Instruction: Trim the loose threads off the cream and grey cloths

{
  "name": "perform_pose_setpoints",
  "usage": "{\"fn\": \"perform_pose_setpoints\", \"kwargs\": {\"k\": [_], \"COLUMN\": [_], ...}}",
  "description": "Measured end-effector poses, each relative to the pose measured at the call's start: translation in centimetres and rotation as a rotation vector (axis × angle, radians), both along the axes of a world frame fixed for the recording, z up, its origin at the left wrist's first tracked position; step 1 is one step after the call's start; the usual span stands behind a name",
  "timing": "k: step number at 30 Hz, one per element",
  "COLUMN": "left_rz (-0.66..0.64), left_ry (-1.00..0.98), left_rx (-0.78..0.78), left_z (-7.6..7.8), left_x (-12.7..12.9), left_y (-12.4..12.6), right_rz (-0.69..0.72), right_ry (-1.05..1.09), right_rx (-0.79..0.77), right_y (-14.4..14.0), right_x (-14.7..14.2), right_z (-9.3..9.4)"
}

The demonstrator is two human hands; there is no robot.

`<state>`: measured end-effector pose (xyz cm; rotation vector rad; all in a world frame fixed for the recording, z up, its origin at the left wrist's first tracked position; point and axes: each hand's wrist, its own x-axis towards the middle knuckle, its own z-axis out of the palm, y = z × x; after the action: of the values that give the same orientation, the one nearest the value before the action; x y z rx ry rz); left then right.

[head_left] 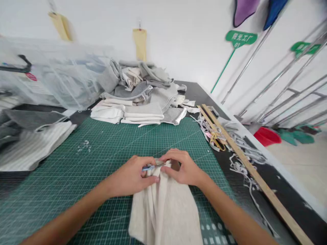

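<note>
A beige cloth piece [176, 211] hangs in folds toward me over the green cutting mat [112, 217]. At its gathered top edge, my left hand [133, 173] is closed around a small blue-handled tool [148, 167] with a slim metal end pointing right; it looks like thread snips, though the fingers hide much of it. The left thumb presses along the cloth's folds. Just to the right, my right hand [181, 166] pinches the cloth's top edge between thumb and fingers, close to the metal end of the tool.
Behind the mat rise stacked grey and white cloth pieces [143, 112]. More folded cloth [38, 146] lies left, before clear plastic bins [68, 78]. Small clear bits [84, 145] sit on the mat. Along the right run a wooden ruler [245, 156], scissors [217, 141] and cord scraps [245, 170].
</note>
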<state>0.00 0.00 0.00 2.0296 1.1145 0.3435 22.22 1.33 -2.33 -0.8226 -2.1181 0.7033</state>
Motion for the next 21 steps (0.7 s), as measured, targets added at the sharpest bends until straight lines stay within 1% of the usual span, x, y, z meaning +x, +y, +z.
{"fn": "perform_pose_setpoints", "kwargs": {"k": [3,6,9,11,14,17,18,19,20,21], "left_rz": [0.003,0.027,0.036,0.023,-0.014,-0.071,-0.078,-0.073,-0.048,-0.005], "left_ry": [-0.041,-0.113,-0.2,-0.241,-0.269,-0.285,-0.295,-0.304,-0.306,-0.302], "left_rx": [0.183,0.315,0.46,0.575,0.732,0.869,0.884,0.863,0.802,0.707], "left_z": [-0.3,-1.2,-2.3,-2.7,-2.8,-2.6,-2.5,-2.5,-2.4,-2.4], "left_x": [0.3,0.3,0.0,-0.3,-0.7,-0.8,-0.8,-0.8,-0.8,-0.8], "left_y": [-0.9,-1.3,-1.4,-1.2,-1.1,-1.2,-1.2,-1.2,-1.2,-1.1], "right_rz": [0.105,0.165,0.149,0.111,0.067,0.077,0.084,0.085,0.079,0.068], "right_ry": [-0.051,-0.11,-0.145,-0.148,-0.109,-0.065,-0.055,-0.041,-0.021,0.006], "right_rx": [0.005,-0.008,0.01,0.04,0.079,0.085,0.08,0.077,0.081,0.093], "right_y": [-0.1,-0.2,-0.5,-0.7,-1.0,-1.2,-1.2,-1.2,-1.2,-1.2], "right_x": [0.3,0.3,0.0,-0.1,-0.3,-0.5,-0.5,-0.6,-0.6,-0.7], "right_z": [0.7,1.1,1.3,1.5,1.6,1.4,1.2,1.0,0.8,0.6]}}
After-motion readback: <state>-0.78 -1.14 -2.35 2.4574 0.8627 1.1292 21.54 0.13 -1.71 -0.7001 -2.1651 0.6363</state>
